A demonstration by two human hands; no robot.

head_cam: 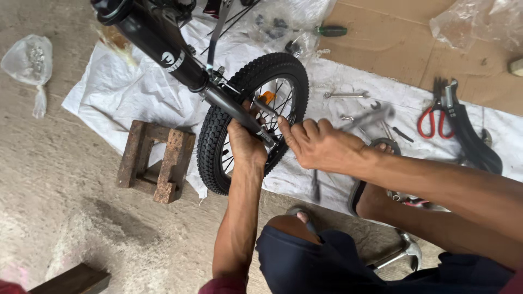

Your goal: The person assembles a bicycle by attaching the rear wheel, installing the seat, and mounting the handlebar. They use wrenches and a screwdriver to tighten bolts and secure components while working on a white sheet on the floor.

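Head view: small bike wheel (253, 122) with knobby black tyre is standing roughly upright at the front edge of the white sheet (125, 92), partly overhanging onto the bare concrete floor (71, 207). The black fork leg (234, 109) is coming down from the frame tube (163, 46) at the top left and is running across the wheel toward the hub. My read: the wheel is being kept upright so the axle end is sitting square in the fork tip.

Left hand (245, 144) is wrapping around the lower fork leg over the spokes, fingers closed on it, forearm coming straight up from below. Looks like it's acting as the clamp, bracing fork and wheel together.

Right hand (318, 144) is reaching in from the right, fingers curled, fingertips pressing at the fork tip beside the hub. Can't tell whether it's pinching a nut or anything else; the spot is hidden by the fingers. So the wheel is lying directly under both hands, the hub between them.

Tools are spreading along the sheet's right half, within reach: spanners (346, 95), red-handled pliers (436, 117), a green-handled screwdriver (329, 31) near the far edge. A hammer (403, 253) is lying on the floor by the knee. A rusty wooden stand (155, 160) is sitting just off the sheet's front-left edge, near the tyre but apart from it.
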